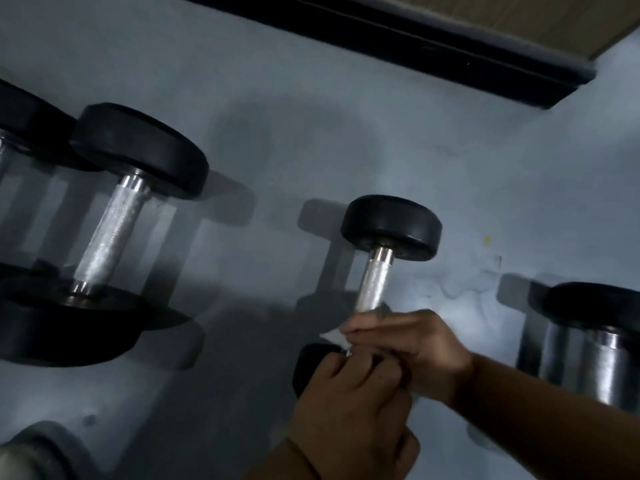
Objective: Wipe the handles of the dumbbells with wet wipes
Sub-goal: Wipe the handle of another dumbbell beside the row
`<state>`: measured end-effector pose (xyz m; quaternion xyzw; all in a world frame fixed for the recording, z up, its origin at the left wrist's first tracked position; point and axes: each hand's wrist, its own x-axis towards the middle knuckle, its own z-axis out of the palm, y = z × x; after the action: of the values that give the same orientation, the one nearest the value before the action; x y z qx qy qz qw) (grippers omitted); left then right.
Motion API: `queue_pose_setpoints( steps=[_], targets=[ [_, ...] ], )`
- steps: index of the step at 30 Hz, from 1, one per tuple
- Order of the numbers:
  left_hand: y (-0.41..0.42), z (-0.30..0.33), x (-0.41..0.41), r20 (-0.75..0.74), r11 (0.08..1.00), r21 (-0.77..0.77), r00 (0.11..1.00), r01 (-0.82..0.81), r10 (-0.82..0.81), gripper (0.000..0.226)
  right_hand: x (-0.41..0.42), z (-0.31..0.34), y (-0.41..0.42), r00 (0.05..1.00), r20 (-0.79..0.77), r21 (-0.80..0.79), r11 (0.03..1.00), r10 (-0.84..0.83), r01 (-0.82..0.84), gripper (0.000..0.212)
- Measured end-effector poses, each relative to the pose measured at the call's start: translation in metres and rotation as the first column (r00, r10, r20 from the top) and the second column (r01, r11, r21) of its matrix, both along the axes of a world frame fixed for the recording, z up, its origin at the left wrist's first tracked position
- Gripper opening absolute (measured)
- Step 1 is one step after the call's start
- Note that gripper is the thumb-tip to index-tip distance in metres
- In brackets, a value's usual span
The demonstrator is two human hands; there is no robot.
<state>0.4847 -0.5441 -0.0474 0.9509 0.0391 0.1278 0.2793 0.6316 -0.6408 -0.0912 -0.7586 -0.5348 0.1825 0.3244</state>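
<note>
Gripping the near end of the small dumbbell [377, 271], the left hand [349, 410] steadies it; just beyond, the right hand [405, 344] curls round the handle [372, 282], seemingly pinching a wipe [330, 336]. Heavy, rigid steel; knurling past the fingertips resists slipping. 2 bigger dumbbells [114, 230] lie farther off.

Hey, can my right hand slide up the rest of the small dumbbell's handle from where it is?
Probably yes. The right hand already holds the small dumbbell's handle low down, a bit of white wipe showing, and the bare metal above it is unobstructed.

Dim grey floor [311, 98]; black mat [415, 39]
</note>
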Motion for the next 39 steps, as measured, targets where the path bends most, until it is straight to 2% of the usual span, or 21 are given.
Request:
queue_pose_setpoints(
  steps=[1, 2, 4, 6, 8, 9, 12, 15, 19, 20, 22, 24, 25, 27, 29, 32, 34, 36, 39],
  targets=[
    [0.0, 0.001, 0.0, 0.008, 1.0, -0.004, 1.0, -0.001, 0.001, 0.016, 0.005, 0.004, 0.001, 0.995, 0.022, 0.044, 0.994, 0.102, -0.103, 0.013],
    [-0.001, 0.001, 0.0, 0.024, 1.0, -0.003, 1.0, -0.003, 0.003, 0.014, 0.011, 0.008, 0.007, 0.989, 0.072, 0.046, 0.99, 0.131, -0.134, 0.013],
    [-0.002, -0.001, 0.0, 0.074, 1.0, 0.0, 0.997, -0.015, 0.015, 0.01, 0.034, 0.012, 0.019, 0.999, 0.04, 0.072, 0.997, 0.027, -0.03, 0.013],
    [-0.003, -0.003, 0.001, 0.116, 0.999, 0.001, 0.993, -0.032, 0.032, 0.017, 0.044, 0.013, 0.029, 0.986, 0.013, 0.129, 0.978, -0.165, 0.161, 0.016],
    [-0.001, -0.002, 0.0, 0.108, 1.0, 0.021, 0.994, -0.02, 0.017, 0.015, 0.03, 0.012, 0.027, 0.973, -0.019, 0.124, 0.965, -0.229, 0.229, 0.017],
    [0.001, -0.001, -0.001, 0.088, 0.999, 0.034, 0.996, -0.015, 0.012, 0.016, 0.02, 0.01, 0.022, 0.976, 0.01, 0.124, 0.969, -0.218, 0.215, 0.017],
    [0.006, 0.004, -0.003, 0.02, 0.999, 0.018, 0.999, -0.036, 0.036, 0.019, -0.002, 0.013, 0.01, 0.997, 0.025, 0.024, 0.997, 0.072, -0.073, 0.02],
    [0.007, 0.005, -0.004, 0.013, 1.0, -0.016, 1.0, -0.018, 0.018, 0.02, 0.013, 0.027, 0.015, 0.986, 0.084, -0.04, 0.989, 0.145, -0.142, 0.022],
    [0.007, 0.003, -0.005, 0.029, 1.0, -0.021, 0.999, -0.018, 0.019, 0.016, 0.039, 0.032, 0.042, 0.967, 0.143, 0.043, 0.978, -0.21, 0.206, 0.021],
    [0.008, 0.003, -0.006, 0.028, 1.0, -0.025, 0.999, -0.017, 0.018, 0.016, 0.031, 0.03, 0.039, 0.967, 0.117, 0.021, 0.974, -0.225, 0.224, 0.021],
    [0.01, 0.005, -0.009, 0.038, 0.999, -0.05, 0.999, -0.002, 0.004, 0.014, 0.004, 0.032, 0.021, 0.994, 0.052, -0.054, 0.994, -0.096, 0.099, 0.022],
    [0.014, 0.006, -0.011, 0.058, 0.997, -0.081, 0.998, 0.011, -0.007, 0.012, -0.014, 0.037, 0.009, 0.998, -0.022, -0.065, 0.996, 0.057, -0.058, 0.022],
    [0.016, 0.005, -0.01, 0.055, 0.996, -0.085, 0.998, 0.011, -0.007, 0.011, -0.011, 0.037, 0.01, 0.996, -0.03, -0.075, 0.994, 0.082, -0.084, 0.022],
    [0.019, 0.005, -0.011, 0.01, 0.996, -0.09, 1.0, -0.002, 0.003, 0.01, 0.006, 0.034, 0.026, 0.999, 0.043, -0.056, 0.998, 0.028, -0.025, 0.022],
    [0.021, 0.005, -0.011, -0.041, 0.995, -0.098, 0.999, -0.01, 0.006, 0.01, 0.029, 0.029, 0.042, 0.982, 0.145, -0.006, 0.992, -0.12, 0.122, 0.023],
    [0.026, 0.005, -0.012, -0.09, 0.994, -0.11, 0.996, -0.007, -0.003, 0.012, 0.031, 0.027, 0.045, 0.967, 0.151, 0.025, 0.978, -0.207, 0.206, 0.022],
    [0.03, 0.005, -0.01, -0.081, 0.994, -0.106, 0.997, -0.013, 0.005, 0.015, 0.014, 0.034, 0.035, 0.992, 0.072, -0.031, 0.994, -0.101, 0.104, 0.021],
    [0.031, 0.008, -0.009, -0.058, 0.993, -0.113, 0.998, -0.017, 0.01, 0.015, -0.004, 0.042, 0.024, 0.997, -0.035, -0.087, 0.994, 0.063, -0.065, 0.019],
    [0.029, 0.013, -0.008, -0.081, 0.996, -0.08, 0.996, -0.038, 0.032, 0.016, 0.0, 0.047, 0.026, 0.976, 0.054, -0.135, 0.97, 0.213, -0.204, 0.02]
  ],
)
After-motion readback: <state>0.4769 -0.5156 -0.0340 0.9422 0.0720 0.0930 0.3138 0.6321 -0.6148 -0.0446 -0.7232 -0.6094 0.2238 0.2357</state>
